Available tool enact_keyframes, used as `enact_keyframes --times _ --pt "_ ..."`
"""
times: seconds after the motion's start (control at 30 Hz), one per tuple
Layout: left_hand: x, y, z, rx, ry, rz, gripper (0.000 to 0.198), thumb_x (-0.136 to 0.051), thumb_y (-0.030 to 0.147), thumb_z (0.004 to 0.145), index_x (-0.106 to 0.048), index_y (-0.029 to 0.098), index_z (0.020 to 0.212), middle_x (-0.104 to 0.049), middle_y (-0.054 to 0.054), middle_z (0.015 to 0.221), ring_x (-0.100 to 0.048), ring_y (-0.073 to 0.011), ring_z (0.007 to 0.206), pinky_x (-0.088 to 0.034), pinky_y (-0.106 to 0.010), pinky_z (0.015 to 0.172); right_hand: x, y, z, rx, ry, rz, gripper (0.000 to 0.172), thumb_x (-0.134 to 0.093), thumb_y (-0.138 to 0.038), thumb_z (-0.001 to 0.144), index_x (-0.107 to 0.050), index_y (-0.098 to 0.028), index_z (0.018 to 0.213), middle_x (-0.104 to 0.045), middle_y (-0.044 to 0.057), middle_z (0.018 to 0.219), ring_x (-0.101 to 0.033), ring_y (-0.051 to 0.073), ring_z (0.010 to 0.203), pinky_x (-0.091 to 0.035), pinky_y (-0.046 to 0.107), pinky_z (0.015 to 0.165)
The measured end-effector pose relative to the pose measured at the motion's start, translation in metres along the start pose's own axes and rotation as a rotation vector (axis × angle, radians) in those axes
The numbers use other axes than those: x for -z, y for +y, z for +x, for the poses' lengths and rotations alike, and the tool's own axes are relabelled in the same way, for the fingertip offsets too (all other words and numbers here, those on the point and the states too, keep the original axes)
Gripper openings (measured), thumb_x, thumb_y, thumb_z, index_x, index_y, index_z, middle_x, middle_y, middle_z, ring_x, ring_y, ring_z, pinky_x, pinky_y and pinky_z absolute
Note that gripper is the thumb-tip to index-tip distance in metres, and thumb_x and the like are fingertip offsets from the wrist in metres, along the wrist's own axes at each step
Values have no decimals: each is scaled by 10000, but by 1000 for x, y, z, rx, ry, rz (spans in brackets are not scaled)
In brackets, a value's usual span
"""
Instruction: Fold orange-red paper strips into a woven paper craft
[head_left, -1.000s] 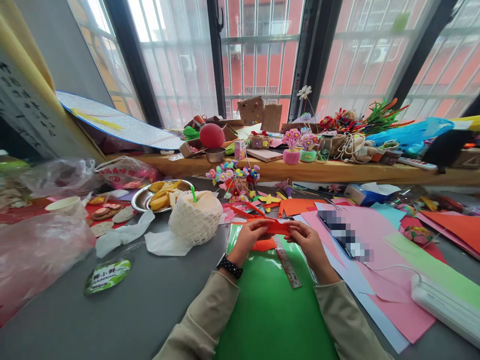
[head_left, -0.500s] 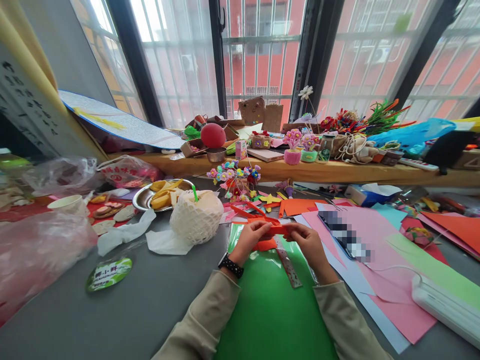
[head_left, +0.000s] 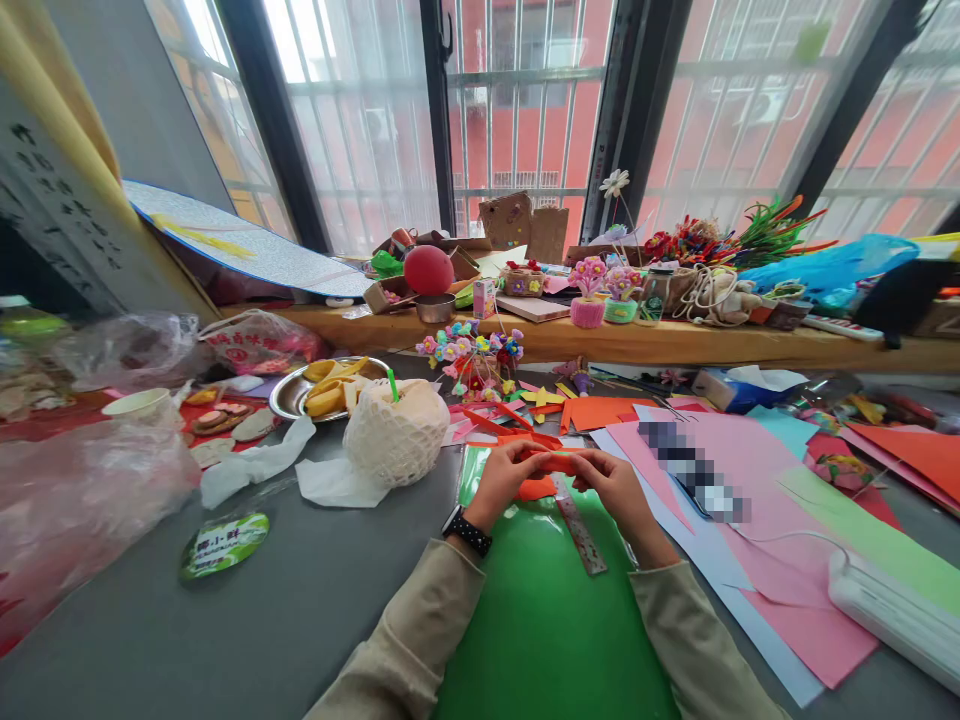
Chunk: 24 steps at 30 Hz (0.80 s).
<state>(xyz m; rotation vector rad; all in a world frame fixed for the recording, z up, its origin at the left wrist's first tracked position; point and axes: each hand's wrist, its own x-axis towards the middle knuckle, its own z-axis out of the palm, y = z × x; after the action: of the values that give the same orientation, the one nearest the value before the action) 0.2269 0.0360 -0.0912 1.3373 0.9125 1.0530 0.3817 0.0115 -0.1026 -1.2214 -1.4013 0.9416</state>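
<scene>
Between my two hands is a narrow folded strip of orange-red paper (head_left: 556,462), raised above the green mat (head_left: 555,620). My left hand (head_left: 504,482), with a dark watch on its wrist, pinches the strip's left part. At its right part, the fingers of my right hand (head_left: 615,488) are closed on the same paper. A patterned ruler (head_left: 581,530) lies slantwise on the mat below the hands. Beside it, partly hidden by my left fingers, is another orange paper piece (head_left: 536,489). Loose orange-red strips (head_left: 499,425) lie just beyond the hands.
To the left stand a coconut in white netting (head_left: 397,432) and a metal plate (head_left: 281,398) with bananas. Coloured paper sheets (head_left: 750,560), a phone (head_left: 686,475) and a white power strip (head_left: 892,610) lie at right. Behind, crafts crowd the wooden sill (head_left: 675,345).
My hands have drawn closer together along the paper strip, and the fingers now cover more of it. The whole view has shifted slightly.
</scene>
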Motion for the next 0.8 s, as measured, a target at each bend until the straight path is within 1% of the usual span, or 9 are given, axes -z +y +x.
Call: enact_keyframes --times 0.13,0.33,0.4,0.47,0.57,0.63,0.8 --pt "-1 0 0 18 1 -8 283 -589 346 578 -581 112 738 -593 -30 659 -564 -116 568 -462 -227 562 0 1 0 4 8 -20 310 -501 -408 669 -597 -132 770 -559 1 517 -509 105 461 -401 213 482" --pt "-2 1 0 26 5 -3 287 -599 340 571 -575 103 730 -597 -33 631 -573 -118 563 -461 -216 546 -1 4 1 11 19 -61 298 -496 -404 676 -589 -132 757 -557 3 535 -501 103 467 -393 213 486" --pt "-2 0 -1 65 -17 -6 307 -606 342 566 -565 101 752 -596 -34 595 -579 -128 553 -460 -217 519 -1 4 0 10 27 -80 298 -494 -402 677 -586 -130 757 -552 3 529 -501 107 468 -393 217 487" --pt "-1 0 -1 134 -41 -1 335 -608 352 564 -555 103 781 -590 -33 551 -583 -140 528 -452 -212 471 -2 3 0 4 32 -93 293 -492 -399 678 -582 -128 747 -551 6 533 -504 109 469 -395 220 487" --pt "-2 1 -2 207 -39 13 349 -603 363 569 -556 107 801 -590 -32 530 -583 -142 507 -433 -190 423 -3 1 0 7 27 -93 276 -489 -390 681 -573 -132 729 -555 11 557 -511 111 478 -402 220 489" --pt "-2 1 -2 210 -25 5 328 -605 355 568 -572 104 775 -592 -31 531 -581 -132 507 -438 -186 439 -3 0 0 16 23 -82 264 -491 -383 680 -570 -134 722 -553 10 557 -512 111 480 -405 219 487" --pt "-2 2 -1 157 6 -52 256 -624 313 549 -604 102 692 -607 -28 573 -580 -117 546 -462 -199 531 -4 1 -1 16 21 -63 260 -501 -372 673 -573 -132 738 -558 16 575 -517 112 490 -414 219 494"
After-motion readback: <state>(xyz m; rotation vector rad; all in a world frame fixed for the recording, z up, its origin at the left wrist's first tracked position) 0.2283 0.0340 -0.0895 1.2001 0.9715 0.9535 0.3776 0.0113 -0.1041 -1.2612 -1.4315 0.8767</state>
